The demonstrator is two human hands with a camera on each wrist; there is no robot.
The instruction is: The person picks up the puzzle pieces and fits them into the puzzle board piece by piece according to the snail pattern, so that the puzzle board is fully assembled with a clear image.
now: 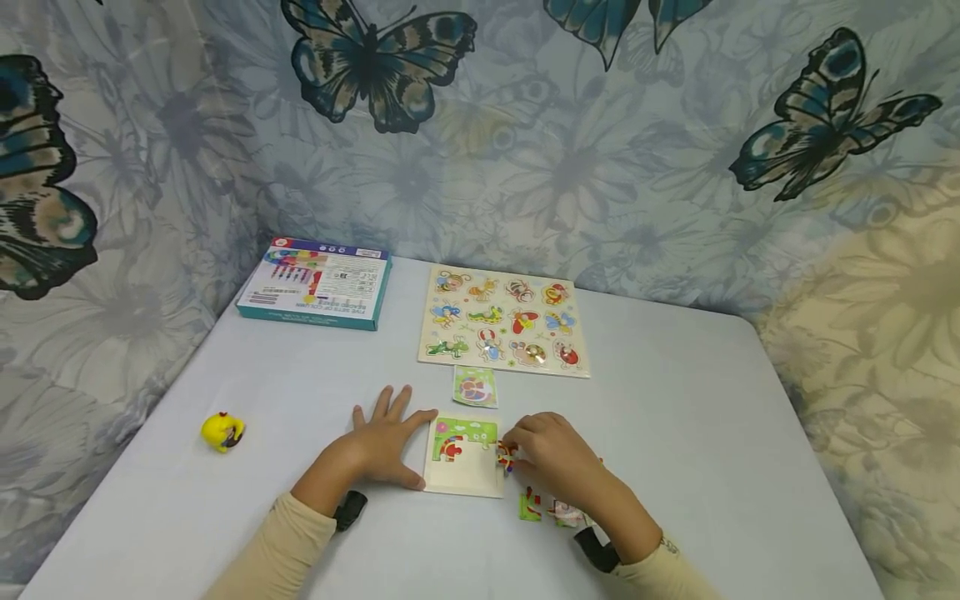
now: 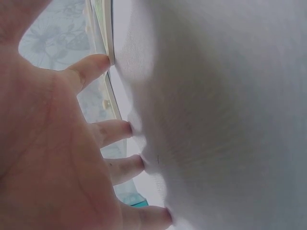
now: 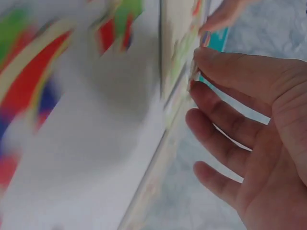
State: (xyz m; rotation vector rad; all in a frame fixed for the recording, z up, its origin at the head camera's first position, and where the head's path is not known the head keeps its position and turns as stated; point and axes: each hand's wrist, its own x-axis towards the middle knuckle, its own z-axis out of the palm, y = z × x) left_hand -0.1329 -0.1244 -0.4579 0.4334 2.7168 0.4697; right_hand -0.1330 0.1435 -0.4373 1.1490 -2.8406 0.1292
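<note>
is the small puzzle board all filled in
No, the small board's lower part is bare, and the right hand pinches a loose piece.

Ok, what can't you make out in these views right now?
Head: the full shape of the held puzzle piece, partly covered by the right hand.
Head: how many loose pieces lie by the right forearm, which partly hides them.
Right wrist: pictures on the loose pieces, blurred.
Left wrist: the picture on the small puzzle board, nearly edge-on and cut off by the top edge.
Head: fine print on the box, too small.
</note>
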